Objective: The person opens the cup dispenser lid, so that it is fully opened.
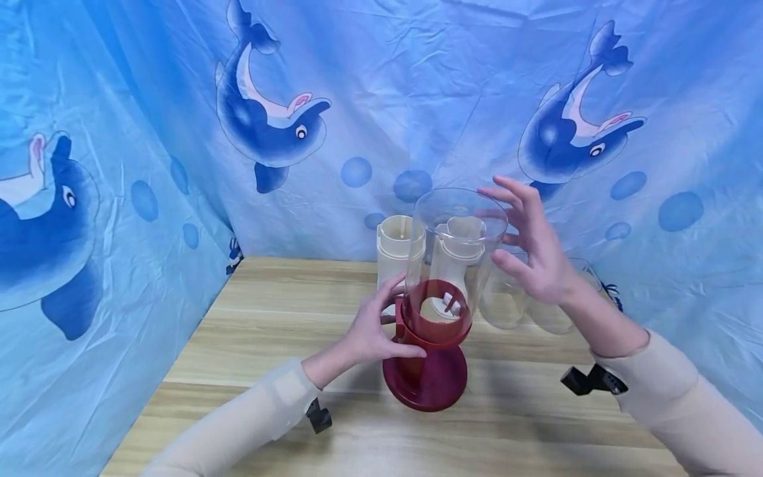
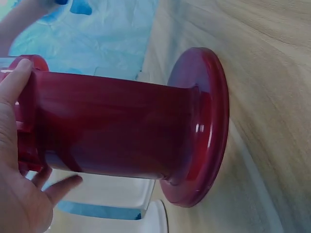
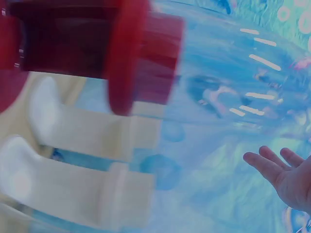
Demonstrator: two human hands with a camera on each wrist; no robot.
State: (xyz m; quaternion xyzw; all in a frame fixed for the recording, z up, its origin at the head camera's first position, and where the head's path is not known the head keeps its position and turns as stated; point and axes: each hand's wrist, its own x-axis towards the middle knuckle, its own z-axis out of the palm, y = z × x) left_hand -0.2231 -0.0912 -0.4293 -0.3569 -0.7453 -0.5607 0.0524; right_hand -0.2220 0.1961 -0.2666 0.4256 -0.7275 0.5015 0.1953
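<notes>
A red stand (image 2: pixel 116 126) with a round foot stands upright on the wooden table, its collar at the top. Set into that collar is a tall clear open-topped cylinder (image 1: pixel 417 265). My left hand (image 1: pixel 375 328) grips the collar from the left, thumb across the front and fingers behind. Beside the cylinder's upper right rim is my right hand (image 1: pixel 530 248), its fingers spread and slightly bent. In the right wrist view this hand's fingers (image 3: pixel 265 165) show apart from the cylinder wall.
Behind the stand are two cream-white stands (image 1: pixel 390 262) of similar shape. More clear cylinders (image 1: pixel 503 305) stand on the table (image 1: pixel 268 331) to the right. A blue dolphin-print curtain (image 1: pixel 381 99) hangs behind and at the sides.
</notes>
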